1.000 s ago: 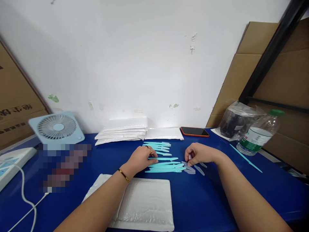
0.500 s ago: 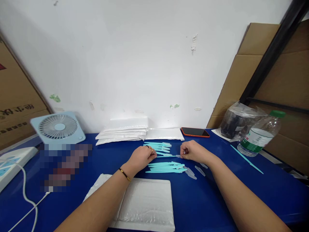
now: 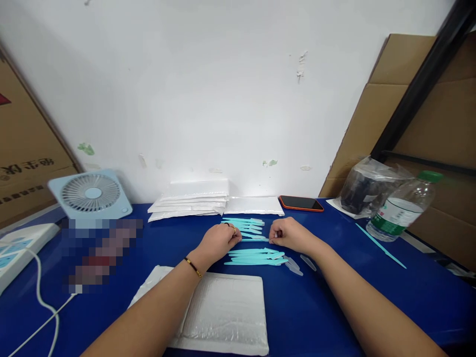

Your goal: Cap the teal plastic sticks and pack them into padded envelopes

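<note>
My left hand (image 3: 223,238) is closed in a pinch on the handle end of a turquoise eyebrow razor (image 3: 255,240). At its other end, the fingers of my right hand (image 3: 285,232) are pinched around the clear cap, mostly hidden by the fingertips. One group of turquoise razors (image 3: 250,227) lies side by side just beyond the held one. Nearer to me is a second group of razors (image 3: 255,257). Loose clear caps (image 3: 293,267) lie to the right of that group, with another clear cap (image 3: 308,263) beside them.
A white bubble mailer (image 3: 226,312) lies under my left forearm. Stacked mailers (image 3: 189,202) and a phone (image 3: 301,203) are along the wall. At right are a bottle (image 3: 399,210), a bagged dark object (image 3: 359,191) and a single razor (image 3: 381,246). A fan (image 3: 92,193) and power strip (image 3: 28,248) stand left.
My right hand has moved a little left along the held razor, and the cap between its fingers is now mostly covered. My left hand stays in place.
</note>
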`<state>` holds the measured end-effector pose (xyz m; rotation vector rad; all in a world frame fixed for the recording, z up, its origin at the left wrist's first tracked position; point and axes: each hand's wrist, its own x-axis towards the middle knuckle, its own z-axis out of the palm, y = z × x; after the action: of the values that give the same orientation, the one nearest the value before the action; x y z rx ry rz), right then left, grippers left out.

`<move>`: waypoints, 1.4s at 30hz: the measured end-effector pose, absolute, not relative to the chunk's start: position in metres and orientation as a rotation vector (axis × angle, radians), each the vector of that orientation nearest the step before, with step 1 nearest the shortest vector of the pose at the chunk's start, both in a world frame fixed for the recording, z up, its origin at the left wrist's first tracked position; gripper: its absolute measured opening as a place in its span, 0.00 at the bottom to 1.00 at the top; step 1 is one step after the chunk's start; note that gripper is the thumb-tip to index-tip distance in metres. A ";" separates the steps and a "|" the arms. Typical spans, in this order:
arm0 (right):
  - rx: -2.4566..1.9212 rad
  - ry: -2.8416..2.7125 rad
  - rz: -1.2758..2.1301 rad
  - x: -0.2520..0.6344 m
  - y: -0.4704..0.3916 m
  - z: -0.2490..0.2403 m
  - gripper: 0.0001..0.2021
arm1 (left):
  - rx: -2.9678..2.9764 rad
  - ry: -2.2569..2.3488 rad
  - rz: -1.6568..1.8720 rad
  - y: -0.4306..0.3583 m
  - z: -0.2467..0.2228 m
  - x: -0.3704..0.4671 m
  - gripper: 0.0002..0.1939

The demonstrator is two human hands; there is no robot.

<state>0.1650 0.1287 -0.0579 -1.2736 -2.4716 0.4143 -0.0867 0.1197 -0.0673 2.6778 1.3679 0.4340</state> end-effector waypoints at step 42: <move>-1.300 -2.507 0.547 0.205 0.122 -0.039 0.14 | 2.602 1.405 0.447 0.114 -0.061 -0.091 0.05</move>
<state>0.2048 0.1215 -0.0391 -1.3002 -2.5069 0.5474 -0.0912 0.1136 -0.0606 2.6021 1.4052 0.4470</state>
